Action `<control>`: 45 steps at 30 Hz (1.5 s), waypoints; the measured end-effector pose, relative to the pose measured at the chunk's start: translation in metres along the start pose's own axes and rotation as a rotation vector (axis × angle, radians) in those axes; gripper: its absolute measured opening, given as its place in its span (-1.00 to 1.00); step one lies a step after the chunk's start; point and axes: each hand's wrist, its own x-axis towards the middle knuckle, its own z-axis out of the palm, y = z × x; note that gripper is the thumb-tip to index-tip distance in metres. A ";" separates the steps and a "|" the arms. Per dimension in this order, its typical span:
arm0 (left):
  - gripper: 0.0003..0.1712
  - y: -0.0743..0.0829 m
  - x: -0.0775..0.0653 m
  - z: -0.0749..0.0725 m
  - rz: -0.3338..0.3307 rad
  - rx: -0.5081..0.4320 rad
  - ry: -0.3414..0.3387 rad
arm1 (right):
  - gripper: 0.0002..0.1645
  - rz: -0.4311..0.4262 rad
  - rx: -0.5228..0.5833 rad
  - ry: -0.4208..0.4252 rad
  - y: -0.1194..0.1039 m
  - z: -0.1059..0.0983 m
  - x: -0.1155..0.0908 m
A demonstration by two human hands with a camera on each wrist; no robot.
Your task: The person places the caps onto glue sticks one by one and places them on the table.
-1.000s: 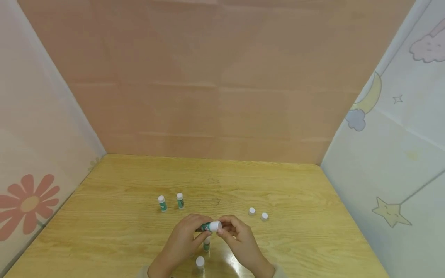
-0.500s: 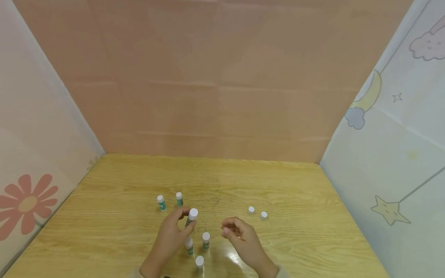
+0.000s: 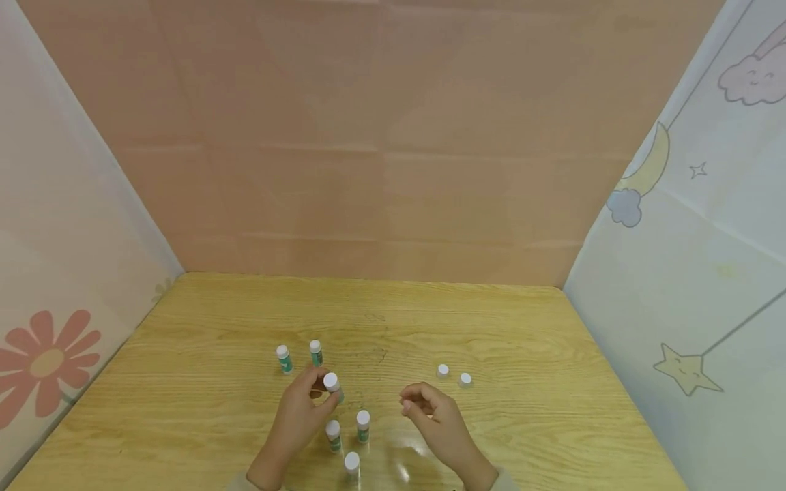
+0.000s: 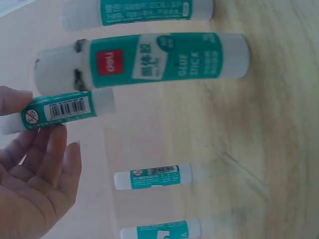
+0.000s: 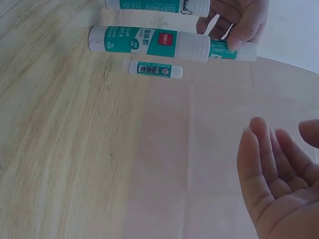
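My left hand (image 3: 299,404) pinches a green-and-white glue stick (image 3: 332,382) between thumb and fingers, white cap upward, above the table. In the left wrist view, the barcode side of this held glue stick (image 4: 60,108) shows. My right hand (image 3: 434,421) is off to the right, its fingers relaxed and bent with nothing between them; the right wrist view shows the same right hand (image 5: 279,184). Three capped glue sticks stand upright near the front: one (image 3: 333,436) close to my left wrist, another (image 3: 364,427) right of it, and a third (image 3: 352,464) nearest me.
Two more glue sticks stand farther back on the left, one (image 3: 284,360) outermost and one (image 3: 316,352) just beyond my left fingers. Two small white caps (image 3: 443,371) (image 3: 465,380) lie right of centre on the wooden table (image 3: 522,341). Fabric-like walls (image 3: 381,170) enclose the back and sides.
My right hand has let go of the glue stick's white end and drawn back right. My left hand has carried the glue stick left and turned it from sideways to upright.
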 end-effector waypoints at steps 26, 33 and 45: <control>-0.78 -0.025 -0.003 0.006 -0.088 0.109 -0.138 | -0.81 -0.009 -0.049 -0.037 0.012 -0.007 0.000; -0.74 -0.027 -0.002 0.005 -0.135 0.037 -0.171 | -0.81 -0.012 -0.075 -0.044 0.016 -0.009 0.000; -0.63 -0.029 -0.002 0.005 -0.205 0.022 -0.190 | -0.83 0.027 -0.138 -0.038 0.025 -0.015 0.001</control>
